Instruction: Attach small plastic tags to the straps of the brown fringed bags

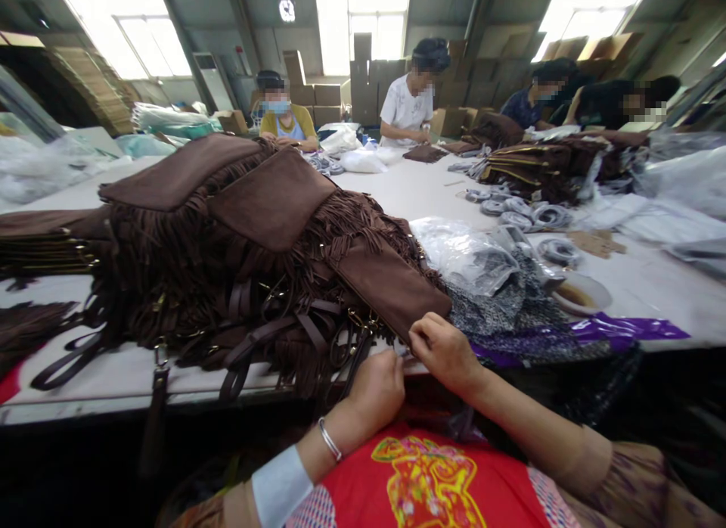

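Close together at the near edge of the table, my left hand (375, 388) and my right hand (444, 352) are both closed, fingertips almost meeting. Something small and pale shows between them, too small to name. Right behind my right hand lies the corner of a brown fringed pouch (391, 282), the nearest in a big pile. Dark wrist straps (309, 327) with gold-coloured clasps hang from the pile, some close to my left hand. What exactly my fingers grip is hidden. Another pouch (272, 199) lies flat on top of the heap.
Clear plastic bags (468, 252), a speckled black-and-white cloth (504, 309), purple plastic (629, 327) and a bowl (581, 293) sit to the right. Grey coils (527, 210) and more brown pouches (530, 165) lie farther back. Several co-workers (407, 104) are across the white table (408, 184).
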`<state>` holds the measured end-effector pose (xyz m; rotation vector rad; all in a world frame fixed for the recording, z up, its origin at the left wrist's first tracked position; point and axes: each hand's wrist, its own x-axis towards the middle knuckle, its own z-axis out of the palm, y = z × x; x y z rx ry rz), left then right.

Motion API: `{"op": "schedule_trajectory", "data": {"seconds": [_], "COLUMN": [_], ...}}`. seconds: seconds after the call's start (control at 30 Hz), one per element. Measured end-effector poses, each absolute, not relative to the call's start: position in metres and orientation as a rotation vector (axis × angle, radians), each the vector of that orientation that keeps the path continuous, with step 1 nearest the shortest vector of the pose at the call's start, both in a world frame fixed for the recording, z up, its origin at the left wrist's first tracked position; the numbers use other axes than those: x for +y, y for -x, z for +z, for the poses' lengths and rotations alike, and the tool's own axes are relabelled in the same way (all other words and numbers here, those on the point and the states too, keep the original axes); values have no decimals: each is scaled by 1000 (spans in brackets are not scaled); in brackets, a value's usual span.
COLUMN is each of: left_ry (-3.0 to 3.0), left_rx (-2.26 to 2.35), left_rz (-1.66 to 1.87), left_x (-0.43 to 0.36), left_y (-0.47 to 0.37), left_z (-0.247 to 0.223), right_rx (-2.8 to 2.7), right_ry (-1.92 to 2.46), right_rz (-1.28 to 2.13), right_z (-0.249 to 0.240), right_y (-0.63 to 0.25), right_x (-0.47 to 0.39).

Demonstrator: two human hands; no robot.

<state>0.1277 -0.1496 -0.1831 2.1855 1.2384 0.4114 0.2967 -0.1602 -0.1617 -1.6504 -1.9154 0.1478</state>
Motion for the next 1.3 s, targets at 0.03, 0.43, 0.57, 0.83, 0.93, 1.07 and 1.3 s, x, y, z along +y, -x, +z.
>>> {"op": "schedule_trajectory", "data": {"seconds": [0.03, 0.43, 0.57, 0.83, 0.93, 1.07, 1.3], "left_ry": [-2060, -1195, -1424, -978, -900, -883, -667], "left_rx": [1244, 949, 916, 1049, 985, 987, 933], "left_rz": [433, 233, 365, 479, 574, 650, 680], "left_x": [-148, -133, -127, -131, -134, -139, -148], "left_y": [-129, -138, -145, -157, -160, -166, -171], "left_z": [-181, -149, -147, -154, -153, -150, -157], "right_rx": [-1887, -2133, -1979, -996, -876, -811, -1080], "right_ry": [1624, 1331, 1376, 1544, 1433, 1406, 1480], "right_rz": [141, 219, 313, 978, 1083, 1106, 847], "right_z": [-160, -165, -159, -164, -164, -164, -160], "right_y": [-299, -306, -309, -324, -325, -320, -315], "right_x": [-162, -196, -187, -164, -162, -165, -172]}}
